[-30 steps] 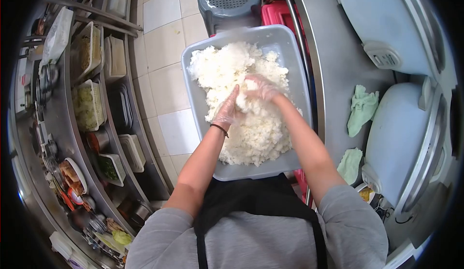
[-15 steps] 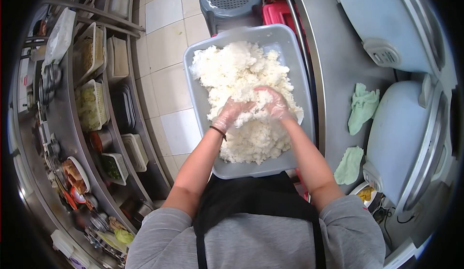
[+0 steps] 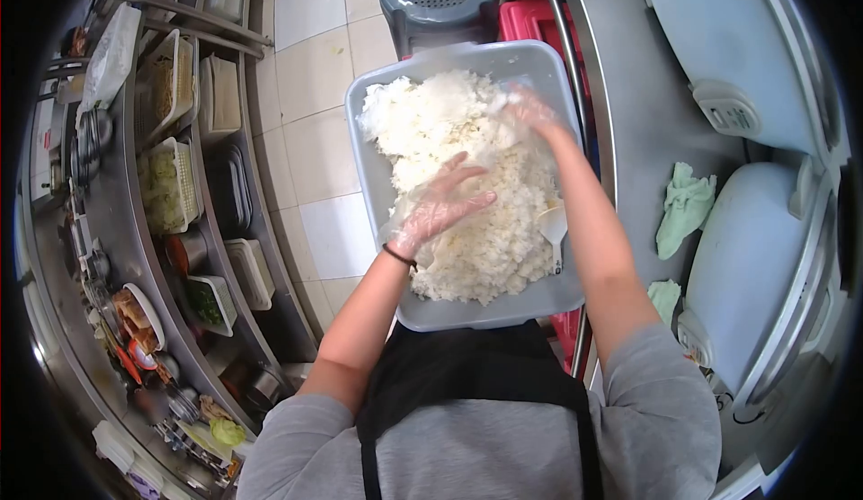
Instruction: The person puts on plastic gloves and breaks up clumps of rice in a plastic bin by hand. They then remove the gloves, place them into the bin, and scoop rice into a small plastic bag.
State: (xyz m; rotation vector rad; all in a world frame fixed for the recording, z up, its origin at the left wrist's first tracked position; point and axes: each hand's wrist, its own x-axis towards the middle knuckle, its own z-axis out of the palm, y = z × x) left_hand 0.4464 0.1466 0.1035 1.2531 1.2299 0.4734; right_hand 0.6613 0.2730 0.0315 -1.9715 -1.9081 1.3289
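A heap of cooked white rice [image 3: 485, 248] fills much of a grey-blue plastic tub [image 3: 355, 154] in front of me. My left hand [image 3: 436, 212], in a clear plastic glove, is spread over the middle of the rice with its fingers apart and nothing in it. At the far right of the heap, near the tub wall, is my right hand [image 3: 533, 111], gloved too; its fingers are blurred against the rice. A white rice paddle [image 3: 553, 226] lies against the right edge of the heap, below my right hand.
Two large light-blue rice cookers [image 3: 751, 266] and green cloths [image 3: 686, 208] stand on the steel counter [image 3: 629, 140] at right. Beyond the tub is a grey stool [image 3: 439, 5] beside a red crate [image 3: 530, 22]. Steel shelves [image 3: 270, 320] with food baskets [image 3: 171, 185] line the left.
My hands were together in the middle with rice between them. Now they are apart: my right hand has moved up and right, my left has opened. The paddle has come into view.
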